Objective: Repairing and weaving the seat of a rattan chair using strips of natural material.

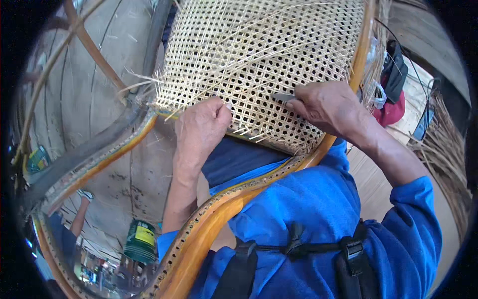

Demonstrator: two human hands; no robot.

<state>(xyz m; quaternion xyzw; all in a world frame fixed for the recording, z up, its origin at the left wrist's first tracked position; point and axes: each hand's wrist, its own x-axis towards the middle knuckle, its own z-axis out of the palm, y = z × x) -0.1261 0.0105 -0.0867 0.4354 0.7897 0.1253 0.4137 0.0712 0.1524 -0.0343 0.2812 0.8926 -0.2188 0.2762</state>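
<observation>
A panel of woven cane [259, 50] with many small holes spans a curved wooden chair frame [199, 234]. Over its surface my right hand [326, 107] is closed around a knife, whose short metal blade [283, 97] points left across the weave. My left hand [201, 127] is closed at the panel's near edge, thumb against the fingers; whatever it pinches is hidden. Between the hands, several loose cane ends [249, 134] stick out at the near edge. Longer loose strands [269, 45] lie slantwise over the weave.
The frame's bare rim, drilled with holes, curves past my blue-sleeved body. A green bucket [140, 241] stands on the floor at lower left. To the right lie bundles of loose cane [443, 144], a red cloth item [393, 110] and a black one. Another person's leg [79, 217] shows at left.
</observation>
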